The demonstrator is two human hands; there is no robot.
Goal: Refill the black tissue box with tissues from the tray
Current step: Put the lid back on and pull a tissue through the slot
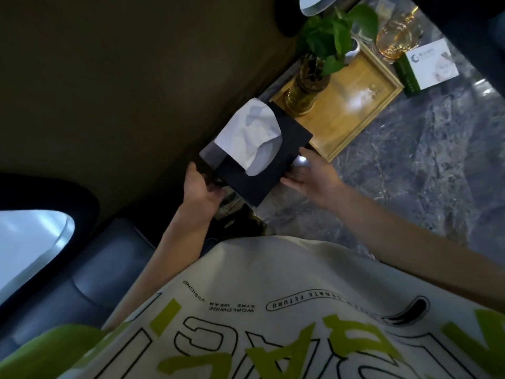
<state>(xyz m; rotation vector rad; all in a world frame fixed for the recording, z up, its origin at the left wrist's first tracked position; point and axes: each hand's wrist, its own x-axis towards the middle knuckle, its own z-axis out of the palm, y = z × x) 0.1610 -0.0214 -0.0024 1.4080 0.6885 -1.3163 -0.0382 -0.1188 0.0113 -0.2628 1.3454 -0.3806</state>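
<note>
The black tissue box (pixel 289 138) is held up in the air between both hands, just in front of the wooden tray (pixel 355 105). A white tissue (pixel 251 135) sticks out of its top slot and folds over the box. My left hand (pixel 200 187) grips the box's near left end. At the right end, my right hand (pixel 311 176) holds the box with its fingers under the edge. The tray's inside shows bare wood and a glare spot; I see no loose tissues in it.
A glass vase with a green plant (pixel 317 64) stands on the tray's left end. Behind it are an amber glass (pixel 396 36) and a green-and-white box (pixel 426 67) on the grey marble table (pixel 410 173). A dark leather seat (pixel 103 269) lies at the lower left.
</note>
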